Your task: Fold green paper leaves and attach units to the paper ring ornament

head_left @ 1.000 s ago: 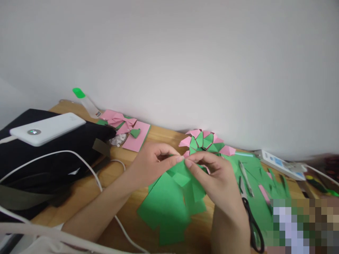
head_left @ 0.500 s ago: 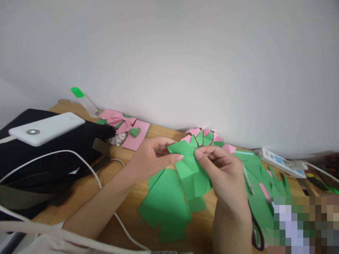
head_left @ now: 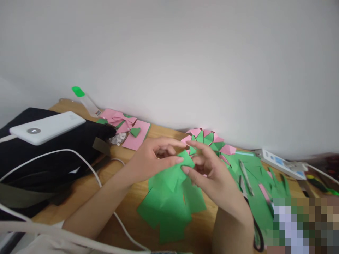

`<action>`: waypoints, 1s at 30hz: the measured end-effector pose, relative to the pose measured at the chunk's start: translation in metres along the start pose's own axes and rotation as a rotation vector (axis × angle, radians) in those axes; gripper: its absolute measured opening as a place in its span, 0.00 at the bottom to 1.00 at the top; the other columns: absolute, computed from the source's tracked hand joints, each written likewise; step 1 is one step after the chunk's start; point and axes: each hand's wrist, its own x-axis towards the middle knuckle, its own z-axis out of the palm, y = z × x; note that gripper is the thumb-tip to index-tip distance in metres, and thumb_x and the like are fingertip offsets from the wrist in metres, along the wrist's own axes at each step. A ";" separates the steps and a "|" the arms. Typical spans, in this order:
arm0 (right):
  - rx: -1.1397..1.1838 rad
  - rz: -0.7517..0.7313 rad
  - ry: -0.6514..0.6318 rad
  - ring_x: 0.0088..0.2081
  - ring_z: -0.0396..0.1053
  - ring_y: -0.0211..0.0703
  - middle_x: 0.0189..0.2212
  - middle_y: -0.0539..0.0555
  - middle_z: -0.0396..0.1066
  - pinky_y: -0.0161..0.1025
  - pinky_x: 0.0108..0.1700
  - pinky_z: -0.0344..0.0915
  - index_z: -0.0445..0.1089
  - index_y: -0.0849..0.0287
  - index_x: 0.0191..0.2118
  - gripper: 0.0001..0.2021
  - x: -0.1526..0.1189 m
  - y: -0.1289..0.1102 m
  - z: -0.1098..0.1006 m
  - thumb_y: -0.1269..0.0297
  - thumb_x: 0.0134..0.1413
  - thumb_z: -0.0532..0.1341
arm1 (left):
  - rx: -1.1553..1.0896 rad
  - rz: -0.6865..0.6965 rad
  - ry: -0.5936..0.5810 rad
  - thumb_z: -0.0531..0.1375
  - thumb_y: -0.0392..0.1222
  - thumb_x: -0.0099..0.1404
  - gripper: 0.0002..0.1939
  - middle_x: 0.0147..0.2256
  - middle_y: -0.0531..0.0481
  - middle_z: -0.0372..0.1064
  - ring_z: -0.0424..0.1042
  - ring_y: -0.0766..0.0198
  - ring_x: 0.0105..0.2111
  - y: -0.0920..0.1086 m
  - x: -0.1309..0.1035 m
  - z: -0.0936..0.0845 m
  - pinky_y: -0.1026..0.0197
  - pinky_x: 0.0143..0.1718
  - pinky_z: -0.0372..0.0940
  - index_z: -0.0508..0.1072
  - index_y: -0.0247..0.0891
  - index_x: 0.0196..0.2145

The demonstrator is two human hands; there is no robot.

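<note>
Between my hands is a folded green paper piece [head_left: 174,174], held over the table. My left hand [head_left: 159,157] pinches its upper left edge with the thumb in front. At its right side, my right hand [head_left: 208,169] has thumb and forefinger bent around the upper corner. Beneath the held piece lie several flat green paper pieces [head_left: 172,225]. A ring of pink and green folded papers [head_left: 209,137] sits behind my right hand, which hides part of it.
A white power bank [head_left: 47,127] rests on a black bag [head_left: 87,141] at the left. Pink sheets [head_left: 139,135] and a green-capped bottle [head_left: 87,102] stand near the wall. At right are a pen [head_left: 246,177], green sheets [head_left: 258,204] and a power strip [head_left: 280,164].
The held green piece has turned and moved lower left. My right forefinger has lifted towards the left fingertips, while my right thumb has moved down and left.
</note>
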 end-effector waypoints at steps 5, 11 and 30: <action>0.250 0.045 0.238 0.22 0.72 0.37 0.22 0.45 0.69 0.32 0.23 0.71 0.67 0.56 0.37 0.12 0.006 -0.001 -0.002 0.61 0.49 0.69 | -0.286 -0.048 0.081 0.63 0.61 0.58 0.24 0.33 0.48 0.78 0.76 0.61 0.32 -0.004 0.003 -0.002 0.62 0.31 0.70 0.78 0.39 0.43; 0.325 0.089 0.131 0.23 0.72 0.39 0.22 0.47 0.71 0.35 0.23 0.70 0.68 0.55 0.33 0.11 0.009 0.001 0.006 0.55 0.51 0.67 | 0.050 0.094 0.068 0.68 0.38 0.55 0.06 0.32 0.55 0.78 0.76 0.63 0.36 0.000 -0.001 0.004 0.64 0.38 0.69 0.79 0.41 0.34; -0.684 -0.672 0.367 0.42 0.70 0.46 0.39 0.56 0.74 0.47 0.43 0.67 0.72 0.55 0.40 0.11 0.009 0.009 0.006 0.78 0.56 0.60 | 0.717 0.396 0.187 0.59 0.28 0.58 0.25 0.36 0.57 0.77 0.76 0.67 0.33 -0.008 -0.010 0.010 0.67 0.36 0.67 0.67 0.42 0.53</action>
